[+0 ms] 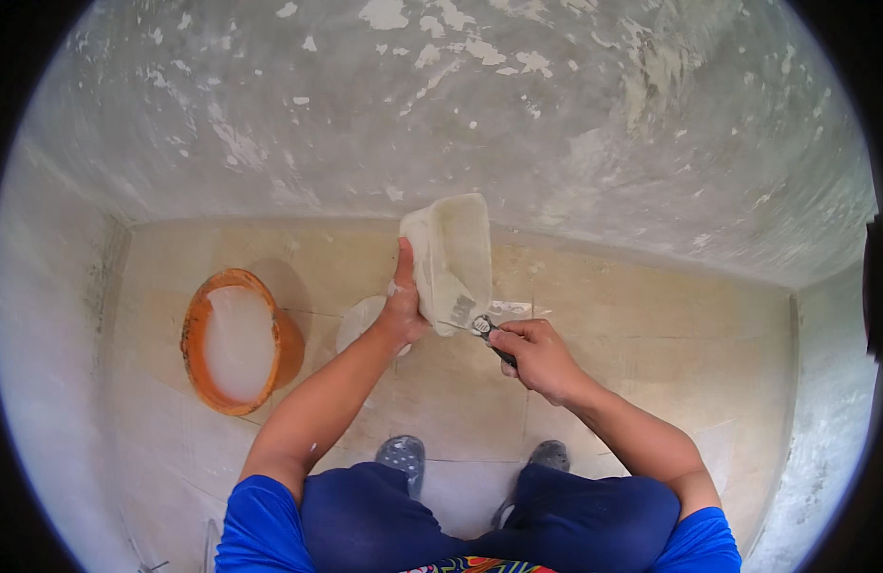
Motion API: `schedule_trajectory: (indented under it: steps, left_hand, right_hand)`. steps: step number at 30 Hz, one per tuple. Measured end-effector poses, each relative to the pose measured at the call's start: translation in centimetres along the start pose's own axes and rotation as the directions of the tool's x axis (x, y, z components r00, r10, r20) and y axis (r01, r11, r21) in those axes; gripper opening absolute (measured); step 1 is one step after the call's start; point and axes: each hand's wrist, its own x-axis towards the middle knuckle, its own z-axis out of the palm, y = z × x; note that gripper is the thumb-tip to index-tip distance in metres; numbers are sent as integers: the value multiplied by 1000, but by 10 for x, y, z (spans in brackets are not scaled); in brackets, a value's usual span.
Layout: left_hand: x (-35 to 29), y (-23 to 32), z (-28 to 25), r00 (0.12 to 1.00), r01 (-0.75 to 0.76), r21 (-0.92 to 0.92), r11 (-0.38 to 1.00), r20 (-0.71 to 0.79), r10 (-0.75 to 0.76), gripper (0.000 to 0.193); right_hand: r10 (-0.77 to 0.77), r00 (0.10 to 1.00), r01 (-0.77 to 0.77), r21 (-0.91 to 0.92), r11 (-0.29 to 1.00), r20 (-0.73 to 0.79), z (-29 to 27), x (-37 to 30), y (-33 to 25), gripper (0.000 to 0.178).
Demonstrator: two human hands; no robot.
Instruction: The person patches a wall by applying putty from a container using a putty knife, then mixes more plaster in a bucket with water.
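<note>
My left hand [403,307] grips a whitish, putty-smeared plastic tub [471,229] by its left side, thumb along the outer wall. The tub is tilted, and its opening shows pale putty [448,291] inside. In my right hand [537,358] is a putty knife [483,328], held by its dark handle with the fingers closed around it. Its blade reaches into the near end of the tub, against the putty. White smears mark my left thumb and forearm.
An orange bucket [291,346] of milky white material stands on the tiled floor [642,382] at left. Beside my left wrist lies a round white thing [357,325], partly hidden. Ahead rises a grey wall [365,143] with white patches; side walls flank the floor.
</note>
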Motion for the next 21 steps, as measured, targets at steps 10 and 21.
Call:
schedule_trajectory:
  steps: [10, 21]
  left_hand:
    - [-5, -13, 12, 989, 108, 8, 994, 100, -108, 107]
    - [-9, 1, 10, 972, 120, -235, 965, 227, -66, 101]
  right_hand:
    - [91, 996, -89, 588, 804, 26, -21, -5, -31, 24]
    - [-524, 810, 411, -382, 827, -262, -30, -54, -61, 25]
